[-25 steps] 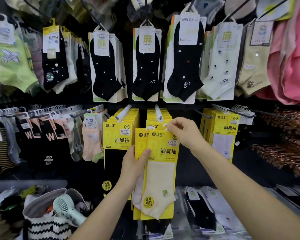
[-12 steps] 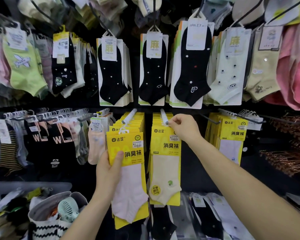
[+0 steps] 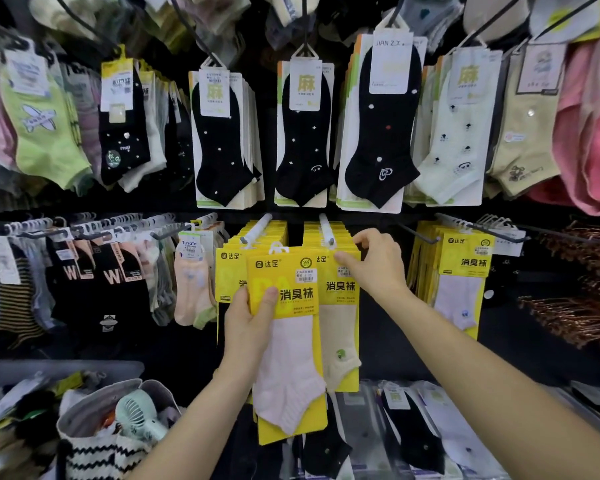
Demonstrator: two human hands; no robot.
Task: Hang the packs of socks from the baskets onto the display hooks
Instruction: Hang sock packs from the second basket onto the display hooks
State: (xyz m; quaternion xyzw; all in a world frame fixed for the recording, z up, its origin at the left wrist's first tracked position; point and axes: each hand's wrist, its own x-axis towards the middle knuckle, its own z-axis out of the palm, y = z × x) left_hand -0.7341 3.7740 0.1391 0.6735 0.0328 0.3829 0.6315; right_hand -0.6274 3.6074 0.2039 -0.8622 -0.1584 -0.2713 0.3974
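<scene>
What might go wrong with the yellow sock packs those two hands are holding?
The left hand grips the pink-sock pack by one edge, off any hook, so it might slip and fall. Its small hanger loop could miss the left hook. The right hand pinches the cream-sock pack near the right hook's tip; released early, that pack may slide off.

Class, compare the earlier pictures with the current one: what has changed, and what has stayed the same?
The right hand drew the cream-sock pack away from the left hand to the right hook. The left hand then raised the pink-sock pack toward the left hook. Unchanged: both grips.
</scene>
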